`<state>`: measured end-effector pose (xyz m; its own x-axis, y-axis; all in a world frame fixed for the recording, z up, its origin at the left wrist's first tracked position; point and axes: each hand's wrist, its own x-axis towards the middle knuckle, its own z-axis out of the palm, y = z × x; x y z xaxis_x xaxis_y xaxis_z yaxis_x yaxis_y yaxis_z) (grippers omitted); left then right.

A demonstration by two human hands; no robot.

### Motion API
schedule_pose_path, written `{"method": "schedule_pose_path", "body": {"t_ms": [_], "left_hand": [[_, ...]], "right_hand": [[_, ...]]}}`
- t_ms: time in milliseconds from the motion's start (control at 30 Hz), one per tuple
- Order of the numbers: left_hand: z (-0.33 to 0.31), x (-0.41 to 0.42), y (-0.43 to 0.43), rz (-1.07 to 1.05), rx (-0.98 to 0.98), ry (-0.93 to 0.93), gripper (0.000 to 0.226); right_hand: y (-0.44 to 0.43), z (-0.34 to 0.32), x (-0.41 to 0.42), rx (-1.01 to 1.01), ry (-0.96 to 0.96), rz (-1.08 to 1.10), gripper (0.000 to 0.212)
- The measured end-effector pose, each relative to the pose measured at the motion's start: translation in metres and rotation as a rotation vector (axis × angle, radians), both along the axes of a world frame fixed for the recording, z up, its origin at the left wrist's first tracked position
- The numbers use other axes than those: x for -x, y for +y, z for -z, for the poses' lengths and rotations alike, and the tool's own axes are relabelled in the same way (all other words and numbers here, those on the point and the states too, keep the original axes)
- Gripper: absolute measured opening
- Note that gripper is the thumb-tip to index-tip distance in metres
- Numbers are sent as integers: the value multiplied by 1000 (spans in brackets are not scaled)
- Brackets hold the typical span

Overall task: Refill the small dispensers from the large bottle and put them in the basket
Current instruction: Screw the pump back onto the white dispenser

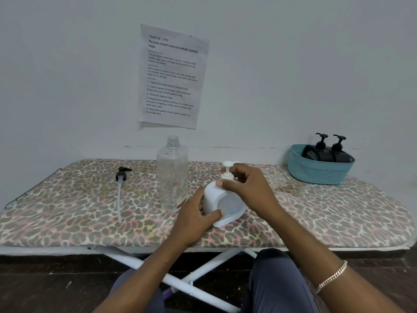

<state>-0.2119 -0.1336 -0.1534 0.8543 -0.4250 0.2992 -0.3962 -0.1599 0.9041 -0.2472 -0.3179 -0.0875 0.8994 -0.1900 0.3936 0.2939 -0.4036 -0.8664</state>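
The left hand [198,213] clamps the white dispenser [222,205] steady on the ironing board [316,213] beside the large bottle [172,175], while the right hand [246,184] pinches its pump collar, probably screwing it.

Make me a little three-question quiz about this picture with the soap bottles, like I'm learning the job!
1. True or false: the large clear bottle has its pump screwed on.
2. How many black dispensers sit in the blue basket?
3. What are the two hands holding? A) white dispenser B) loose black pump C) basket

Key
1. False: its neck is open, and the loose black pump lies on the board.
2. Two.
3. A: the left hand steadies the white dispenser, and the right hand grips near its pump.
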Motion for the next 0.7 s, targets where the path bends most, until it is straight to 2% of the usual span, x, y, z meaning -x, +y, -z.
{"method": "schedule_pose_path", "body": {"t_ms": [133, 333, 500, 633, 700], "left_hand": [[1, 0, 0, 0, 2, -3, 62], [0, 0, 0, -11, -6, -13, 64], [-1, 1, 0, -16, -14, -26, 58], [-1, 1, 1, -15, -18, -28, 58], [-1, 2, 1, -14, -13, -22, 60]], "right_hand": [[3, 4, -2, 100, 37, 61, 33], [-15, -14, 2, -56, 101, -199, 30], [-11, -11, 1, -6, 52, -53, 11], [3, 2, -2, 78, -39, 73, 34], [5, 7, -4, 114, -26, 99, 37]]}}
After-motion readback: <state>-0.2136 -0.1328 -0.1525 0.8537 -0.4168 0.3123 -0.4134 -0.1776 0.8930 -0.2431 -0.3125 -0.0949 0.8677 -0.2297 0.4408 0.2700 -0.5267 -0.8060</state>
